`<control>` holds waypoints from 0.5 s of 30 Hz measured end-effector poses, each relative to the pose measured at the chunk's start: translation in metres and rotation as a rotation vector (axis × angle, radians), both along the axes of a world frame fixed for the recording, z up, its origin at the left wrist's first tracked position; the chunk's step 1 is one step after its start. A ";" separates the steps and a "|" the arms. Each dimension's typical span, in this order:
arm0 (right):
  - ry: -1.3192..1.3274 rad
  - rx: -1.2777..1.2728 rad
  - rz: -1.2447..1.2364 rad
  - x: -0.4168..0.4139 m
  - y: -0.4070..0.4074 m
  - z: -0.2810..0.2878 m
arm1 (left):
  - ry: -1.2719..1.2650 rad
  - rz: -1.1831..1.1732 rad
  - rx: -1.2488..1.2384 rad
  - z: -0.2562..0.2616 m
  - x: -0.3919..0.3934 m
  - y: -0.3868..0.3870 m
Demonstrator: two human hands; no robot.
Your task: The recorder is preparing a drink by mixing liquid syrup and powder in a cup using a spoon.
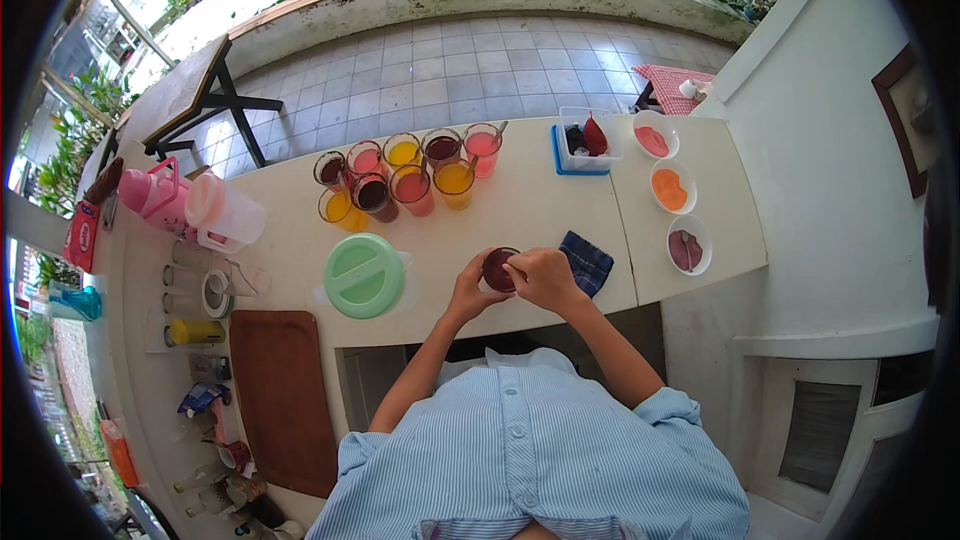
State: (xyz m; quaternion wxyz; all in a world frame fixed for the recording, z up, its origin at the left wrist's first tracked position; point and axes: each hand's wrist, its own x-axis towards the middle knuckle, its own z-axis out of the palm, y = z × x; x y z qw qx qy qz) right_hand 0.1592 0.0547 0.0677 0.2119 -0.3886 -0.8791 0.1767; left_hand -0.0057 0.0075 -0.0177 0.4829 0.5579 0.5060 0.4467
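A drinking glass of dark red liquid [498,271] stands near the table's front edge. My left hand [474,286] wraps around its left side. Over the rim, my right hand [541,279] has its fingers pinched together; a thin utensil may be in them, but the fingers hide it. Right of that hand lies a folded dark blue checked cloth [586,262]. To the left sits a container with a light green lid [364,276]. Several glasses of yellow, pink and dark drinks [411,190] are grouped behind, some with spoons in them.
At the back right are a clear plastic box [589,142] on a blue lid and white bowls [688,246] with pink, orange and purple contents. A pink thermos jug [159,195], a clear pitcher [229,217] and a brown tray [283,401] are on the left.
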 end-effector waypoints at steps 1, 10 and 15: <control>0.026 0.036 -0.008 -0.001 0.000 0.004 | -0.018 0.000 0.006 0.000 0.000 0.000; -0.012 0.033 0.002 -0.001 -0.001 0.007 | -0.004 0.015 -0.005 0.003 0.001 -0.001; 0.001 0.090 -0.020 0.000 0.000 0.006 | 0.019 0.007 0.008 0.004 0.001 -0.001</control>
